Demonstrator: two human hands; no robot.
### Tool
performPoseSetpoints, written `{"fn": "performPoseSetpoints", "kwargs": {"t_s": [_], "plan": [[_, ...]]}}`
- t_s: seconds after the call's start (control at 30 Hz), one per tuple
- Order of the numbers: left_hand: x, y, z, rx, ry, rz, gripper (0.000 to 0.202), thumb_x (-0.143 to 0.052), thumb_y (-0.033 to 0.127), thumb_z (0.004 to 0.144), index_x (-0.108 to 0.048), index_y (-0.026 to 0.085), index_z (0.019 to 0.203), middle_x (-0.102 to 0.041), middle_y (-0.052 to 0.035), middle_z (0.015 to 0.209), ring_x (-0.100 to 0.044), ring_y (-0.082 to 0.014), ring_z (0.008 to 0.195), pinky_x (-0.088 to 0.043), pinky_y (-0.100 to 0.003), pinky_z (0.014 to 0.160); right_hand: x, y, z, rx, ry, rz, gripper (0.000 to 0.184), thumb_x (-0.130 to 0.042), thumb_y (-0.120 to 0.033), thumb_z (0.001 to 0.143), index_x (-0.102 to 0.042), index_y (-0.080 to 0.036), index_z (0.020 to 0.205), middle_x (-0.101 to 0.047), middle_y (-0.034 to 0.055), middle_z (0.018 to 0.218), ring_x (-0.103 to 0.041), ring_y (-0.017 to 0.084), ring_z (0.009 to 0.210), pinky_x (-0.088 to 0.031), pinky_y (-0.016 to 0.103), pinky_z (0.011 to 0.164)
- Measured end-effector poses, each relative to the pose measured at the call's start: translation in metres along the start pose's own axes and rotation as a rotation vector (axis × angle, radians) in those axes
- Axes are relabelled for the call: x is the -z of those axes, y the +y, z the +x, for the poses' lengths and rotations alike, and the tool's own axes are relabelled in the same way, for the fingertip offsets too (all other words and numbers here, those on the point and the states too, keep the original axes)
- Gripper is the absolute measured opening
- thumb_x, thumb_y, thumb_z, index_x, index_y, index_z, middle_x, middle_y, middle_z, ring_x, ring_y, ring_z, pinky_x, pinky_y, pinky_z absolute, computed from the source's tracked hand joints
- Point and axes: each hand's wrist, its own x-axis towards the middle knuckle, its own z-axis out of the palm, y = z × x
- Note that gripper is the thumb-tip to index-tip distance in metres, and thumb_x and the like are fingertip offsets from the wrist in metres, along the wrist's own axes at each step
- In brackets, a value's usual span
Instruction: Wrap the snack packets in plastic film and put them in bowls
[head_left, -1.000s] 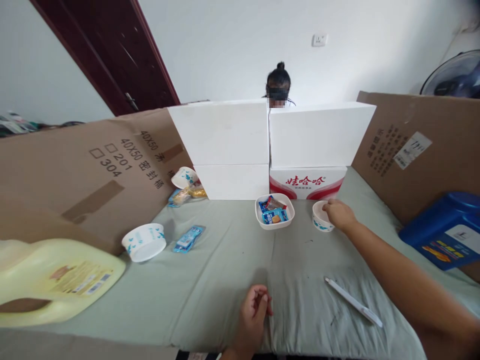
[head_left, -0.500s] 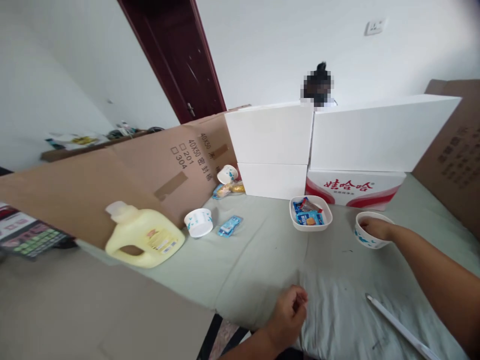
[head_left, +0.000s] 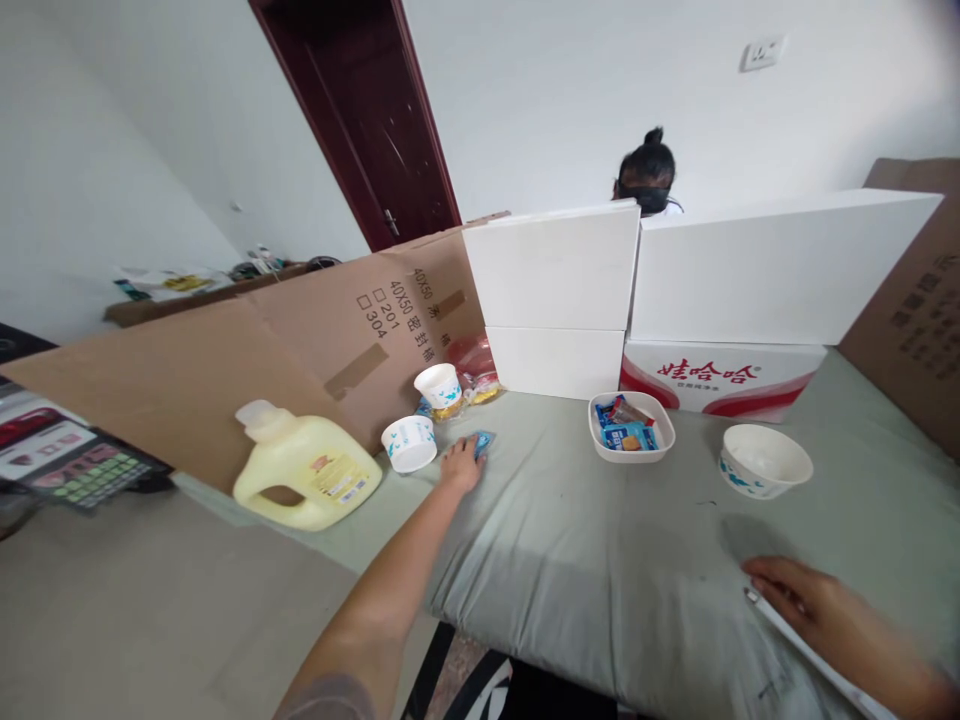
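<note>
My left hand [head_left: 461, 464] is stretched out over the desk [head_left: 547, 520], palm down, its fingers spread on a blue snack packet [head_left: 484, 441]. The packet lies flat on the green cloth, partly hidden under my fingers; I can't tell whether they have closed on it. Just left of that hand is a tipped paper bowl [head_left: 409, 436] with a blue pattern. Behind it, another paper bowl [head_left: 437, 388] leans beside some yellow wrapped snacks [head_left: 486, 394]. A pale yellow jug [head_left: 319, 470] is nearest me on that side.

My right hand [head_left: 814, 605] is low over a slim white pen-like tool [head_left: 823, 663], fingers loosely bent; I can't tell whether it touches the tool. Beyond it, an upright paper bowl [head_left: 759, 484] stands near a white dish [head_left: 634, 457] of blue and red packets [head_left: 628, 428]. Both are in front of the red-lettered carton [head_left: 721, 385].
</note>
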Motion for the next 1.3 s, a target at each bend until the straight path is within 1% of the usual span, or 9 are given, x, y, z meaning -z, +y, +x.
{"fn": "performPoseSetpoints", "kwargs": {"t_s": [0.23,0.43,0.6,0.67,0.73,0.87,0.97,1.1,1.3], "plan": [[-0.021,0.043,-0.046,-0.145,-0.214,-0.191,0.042,-0.055,0.02,0.084,-0.052,0.018,0.125,-0.063,-0.0109,0.111,-0.058,-0.0268,0.106,-0.041,-0.038,0.094,-0.045,0.015,-0.049,0.11,0.184,-0.048,0.035,-0.047,-0.056,0.086,-0.072,-0.032,0.092,-0.074,0.0046,0.096,-0.07,0.022,0.085,-0.058,0.035,0.075],[-0.05,0.092,-0.109,-0.392,-0.697,-0.478,0.026,-0.055,0.024,0.087,-0.061,0.011,0.108,-0.066,-0.0042,0.086,-0.062,-0.0144,0.074,-0.047,-0.023,0.066,-0.057,0.02,-0.061,0.183,0.488,-0.394,0.041,-0.044,-0.053,0.09,-0.07,-0.023,0.101,-0.067,0.0101,0.103,-0.061,0.027,0.093,-0.051,0.043,0.083],[-0.071,0.13,-0.132,-0.556,-0.967,-0.504,0.033,-0.067,0.017,0.073,-0.066,0.016,0.105,-0.067,-0.0013,0.09,-0.062,-0.016,0.079,-0.05,-0.028,0.074,-0.07,0.014,-0.069,0.106,0.528,-0.49,0.037,-0.037,-0.04,0.096,-0.066,-0.022,0.112,-0.065,0.009,0.096,-0.057,0.025,0.087,-0.048,0.04,0.078],[-0.074,0.141,-0.139,-0.605,-0.841,-0.461,0.038,-0.065,0.013,0.072,-0.065,0.018,0.11,-0.065,-0.0041,0.103,-0.06,-0.0199,0.092,-0.048,-0.035,0.087,-0.072,0.011,-0.072,0.096,0.53,-0.486,0.035,-0.036,-0.036,0.097,-0.065,-0.022,0.112,-0.064,0.0085,0.097,-0.057,0.024,0.088,-0.047,0.039,0.079],[-0.074,0.147,-0.148,-0.681,-0.568,-0.398,0.038,-0.061,0.012,0.075,-0.063,0.017,0.112,-0.061,-0.0078,0.111,-0.056,-0.0234,0.104,-0.044,-0.041,0.097,-0.072,0.008,-0.073,0.09,0.525,-0.475,0.033,-0.037,-0.034,0.097,-0.064,-0.022,0.112,-0.064,0.0083,0.098,-0.056,0.024,0.089,-0.046,0.039,0.08],[-0.069,0.138,-0.181,-0.899,-0.181,-0.312,0.025,-0.053,0.014,0.084,-0.063,0.017,0.106,-0.06,-0.0098,0.106,-0.054,-0.0249,0.103,-0.046,-0.045,0.094,-0.071,0.007,-0.075,0.077,0.51,-0.458,0.032,-0.039,-0.033,0.097,-0.063,-0.021,0.114,-0.064,0.0082,0.098,-0.055,0.024,0.091,-0.046,0.04,0.081],[-0.071,0.12,-0.211,-0.999,-0.082,-0.281,0.023,-0.052,0.014,0.085,-0.063,0.017,0.104,-0.06,-0.0099,0.103,-0.054,-0.026,0.103,-0.049,-0.045,0.092,-0.07,0.008,-0.075,0.063,0.501,-0.445,0.031,-0.04,-0.031,0.096,-0.063,-0.021,0.114,-0.064,0.0084,0.1,-0.056,0.024,0.091,-0.046,0.041,0.082],[-0.081,0.103,-0.233,-0.939,0.005,-0.295,0.03,-0.052,0.012,0.084,-0.061,0.017,0.112,-0.056,-0.0128,0.113,-0.054,-0.0276,0.11,-0.051,-0.044,0.093,-0.068,-0.004,-0.067,0.101,0.497,-0.343,0.028,-0.041,-0.029,0.096,-0.063,-0.021,0.111,-0.065,0.0079,0.098,-0.058,0.023,0.092,-0.048,0.039,0.084],[-0.085,0.102,-0.23,-0.776,0.041,-0.446,0.024,-0.051,0.009,0.084,-0.063,0.019,0.103,-0.057,-0.01,0.108,-0.059,-0.023,0.105,-0.053,-0.038,0.09,-0.075,-0.084,-0.034,0.246,0.221,-0.158,0.032,-0.037,-0.015,0.095,-0.057,-0.023,0.118,-0.062,0.0073,0.11,-0.062,0.016,0.092,-0.049,0.027,0.078]]}}
